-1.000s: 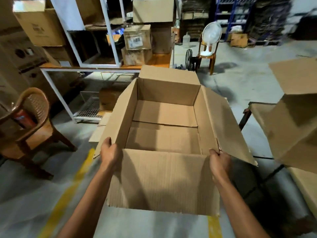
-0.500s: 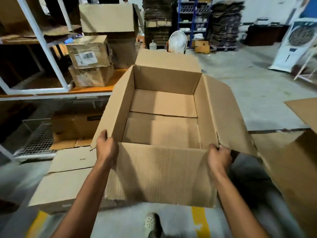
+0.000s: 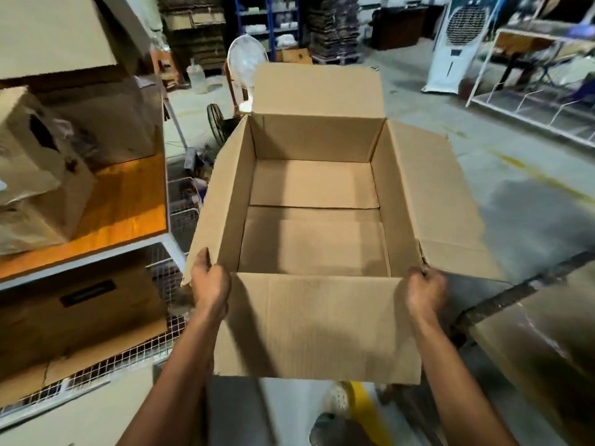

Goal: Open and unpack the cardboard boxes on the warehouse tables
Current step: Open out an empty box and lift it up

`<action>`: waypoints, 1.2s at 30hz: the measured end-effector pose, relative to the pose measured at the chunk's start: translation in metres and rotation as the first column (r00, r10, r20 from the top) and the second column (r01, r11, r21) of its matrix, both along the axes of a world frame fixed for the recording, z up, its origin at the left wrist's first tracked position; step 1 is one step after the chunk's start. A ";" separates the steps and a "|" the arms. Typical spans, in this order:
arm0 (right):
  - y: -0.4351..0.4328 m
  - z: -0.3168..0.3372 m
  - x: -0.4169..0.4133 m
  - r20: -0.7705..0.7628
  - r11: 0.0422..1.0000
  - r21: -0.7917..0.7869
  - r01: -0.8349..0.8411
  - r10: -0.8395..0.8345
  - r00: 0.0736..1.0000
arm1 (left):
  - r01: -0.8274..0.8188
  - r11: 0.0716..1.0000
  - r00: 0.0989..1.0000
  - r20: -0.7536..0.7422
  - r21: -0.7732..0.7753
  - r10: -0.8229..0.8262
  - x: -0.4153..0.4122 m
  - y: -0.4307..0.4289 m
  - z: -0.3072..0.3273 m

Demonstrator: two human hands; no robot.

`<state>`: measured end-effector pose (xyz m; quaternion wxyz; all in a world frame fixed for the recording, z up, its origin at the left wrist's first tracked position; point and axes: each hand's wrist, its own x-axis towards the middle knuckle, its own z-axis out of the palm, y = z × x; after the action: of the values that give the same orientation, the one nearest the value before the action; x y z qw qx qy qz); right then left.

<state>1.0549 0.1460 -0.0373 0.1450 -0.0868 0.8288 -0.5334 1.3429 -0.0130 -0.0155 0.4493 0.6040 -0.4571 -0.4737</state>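
A large open cardboard box (image 3: 314, 239) hangs in the air in front of me, its four flaps spread outward and nothing inside it. My left hand (image 3: 209, 281) grips the near left corner of the rim, thumb up along the left flap. At the near right corner my right hand (image 3: 425, 289) grips the rim, fingers curled over the edge. The near flap hangs down between my forearms.
A white metal rack with an orange shelf (image 3: 106, 214) stands close on the left, holding cardboard boxes (image 3: 42, 169); a wire mesh shelf (image 3: 106, 358) with flattened cardboard lies below. Another box (image 3: 553, 342) sits at the right. A white fan (image 3: 246, 56) and an air cooler (image 3: 460, 37) stand farther off.
I have carried the box along while turning right: the rack has slid to my left, the brown chair has left view, and the air cooler has come into view. Both grips are unchanged.
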 end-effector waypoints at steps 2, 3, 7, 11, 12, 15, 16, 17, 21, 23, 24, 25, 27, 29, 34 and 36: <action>-0.035 -0.010 -0.031 -0.018 1.000 -0.002 0.021 -0.021 1.000 | 0.025 1.000 0.999 0.024 -0.008 -0.025 -0.035 -0.044 -0.007; -0.050 -0.014 -0.044 -0.024 1.000 0.007 0.031 -0.031 0.999 | 0.043 0.999 0.999 0.034 -0.020 -0.042 -0.051 -0.065 -0.010; -0.114 -0.023 -0.117 -0.011 0.994 0.017 0.108 -0.108 0.994 | 0.126 0.991 0.992 0.033 -0.045 -0.125 -0.140 -0.148 -0.017; -0.158 -0.017 -0.186 0.057 0.976 0.003 0.217 -0.217 0.974 | 0.169 0.986 0.981 0.099 -0.002 -0.168 -0.229 -0.216 -0.008; -0.166 -0.013 -0.203 0.080 0.969 -0.002 0.247 -0.246 0.966 | 0.192 0.981 0.974 0.119 -0.002 -0.190 -0.254 -0.231 -0.004; -0.180 -0.006 -0.250 0.093 0.950 0.007 0.313 -0.312 0.945 | 0.250 0.968 0.951 0.184 0.013 -0.248 -0.318 -0.260 0.002; -0.183 -0.005 -0.266 0.080 0.943 0.014 0.333 -0.333 0.939 | 0.283 0.959 0.943 0.179 0.014 -0.281 -0.340 -0.268 0.001; -0.185 -0.004 -0.281 0.073 0.934 0.015 0.358 -0.358 0.931 | 0.314 0.949 0.935 0.167 0.011 -0.312 -0.360 -0.276 -0.001; -0.199 0.002 -0.332 0.035 0.896 0.060 0.440 -0.443 0.896 | 0.429 0.902 0.902 0.043 0.042 -0.430 -0.441 -0.318 -0.023; -0.208 0.004 -0.358 -0.037 0.885 0.101 0.455 -0.454 0.890 | 0.494 0.866 0.868 0.021 0.076 -0.497 -0.481 -0.341 -0.036; -0.215 0.002 -0.374 -0.073 0.874 0.119 0.472 -0.466 0.882 | 0.530 0.843 0.845 0.022 0.092 -0.534 -0.506 -0.353 -0.045; -0.222 0.001 -0.389 -0.095 0.861 0.139 0.490 -0.481 0.872 | 0.546 0.832 0.833 0.041 0.099 -0.551 -0.529 -0.363 -0.052; -0.238 -0.001 -0.420 -0.135 0.828 0.182 0.530 -0.513 0.848 | 0.581 0.809 0.808 0.051 0.093 -0.587 -0.578 -0.384 -0.067; -0.256 0.002 -0.446 -0.154 0.789 0.196 0.583 -0.562 0.812 | 0.609 0.786 0.790 0.003 0.109 -0.613 -0.617 -0.402 -0.067; -0.301 0.029 -0.507 -0.185 0.729 0.146 0.668 -0.644 0.743 | 0.653 0.743 0.750 0.007 0.145 -0.661 -0.715 -0.452 -0.051; -0.315 0.036 -0.531 -0.228 0.714 0.135 0.687 -0.652 0.723 | 0.676 0.719 0.728 0.011 0.161 -0.686 -0.753 -0.468 -0.040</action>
<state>0.5238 -0.1685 -0.0008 -0.1186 0.1923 0.8640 -0.4499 0.5897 -0.4812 -0.0553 0.1820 0.4412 -0.6265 -0.6162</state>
